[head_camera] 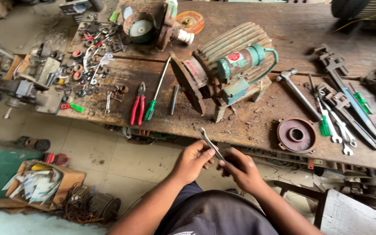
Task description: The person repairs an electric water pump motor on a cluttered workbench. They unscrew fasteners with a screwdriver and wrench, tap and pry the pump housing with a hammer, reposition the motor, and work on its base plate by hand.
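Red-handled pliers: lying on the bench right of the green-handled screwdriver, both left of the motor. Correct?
Not quite. The head view shows the red-handled pliers lying left of the green-handled screwdriver, not right of it. Both do lie on the bench, left of the motor.

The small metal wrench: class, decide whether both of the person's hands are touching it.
Touching. The head view shows the left hand pinching the small metal wrench at mid-shaft, while the right hand closes its fingers round the lower end.

Motor (227, 69) blocks bench (257, 126) centre
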A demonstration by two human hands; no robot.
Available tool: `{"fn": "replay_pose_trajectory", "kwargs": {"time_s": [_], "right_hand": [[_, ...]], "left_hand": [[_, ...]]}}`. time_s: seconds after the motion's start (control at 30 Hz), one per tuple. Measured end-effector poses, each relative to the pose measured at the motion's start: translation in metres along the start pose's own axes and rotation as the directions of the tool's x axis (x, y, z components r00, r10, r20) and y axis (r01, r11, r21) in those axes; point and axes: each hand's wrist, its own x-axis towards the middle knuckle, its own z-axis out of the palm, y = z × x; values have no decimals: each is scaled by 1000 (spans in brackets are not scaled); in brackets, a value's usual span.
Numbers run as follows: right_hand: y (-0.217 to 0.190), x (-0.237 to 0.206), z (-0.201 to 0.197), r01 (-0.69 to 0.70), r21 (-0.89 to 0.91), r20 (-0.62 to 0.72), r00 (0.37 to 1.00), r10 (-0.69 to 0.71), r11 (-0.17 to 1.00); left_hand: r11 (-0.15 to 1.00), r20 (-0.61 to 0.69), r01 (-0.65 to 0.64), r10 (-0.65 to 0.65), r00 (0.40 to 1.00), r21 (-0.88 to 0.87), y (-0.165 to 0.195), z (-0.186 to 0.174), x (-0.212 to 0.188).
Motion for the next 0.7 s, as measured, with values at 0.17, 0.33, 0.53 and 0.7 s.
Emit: {"fn": "replay_pose_trajectory", "kwargs": {"time_s": [0.17,0.33,0.53,0.7], "right_hand": [[4,40,27,148,-49,221,966,-134,988],[22,49,22,-12,-349,213,973,92,937],[34,39,-2,-141,-449,-146,986,83,882],[26,18,-44,-391,-568,-600,799,-40,724]], "left_hand": [[995,-322,99,-87,943,23,-13,-43,30],[478,-491,427,12,871,768,28,-136,85],[309,-219,99,383,897,946,61,-162,162],[143,-298,283,104,949,949,64,-166,193]]}}
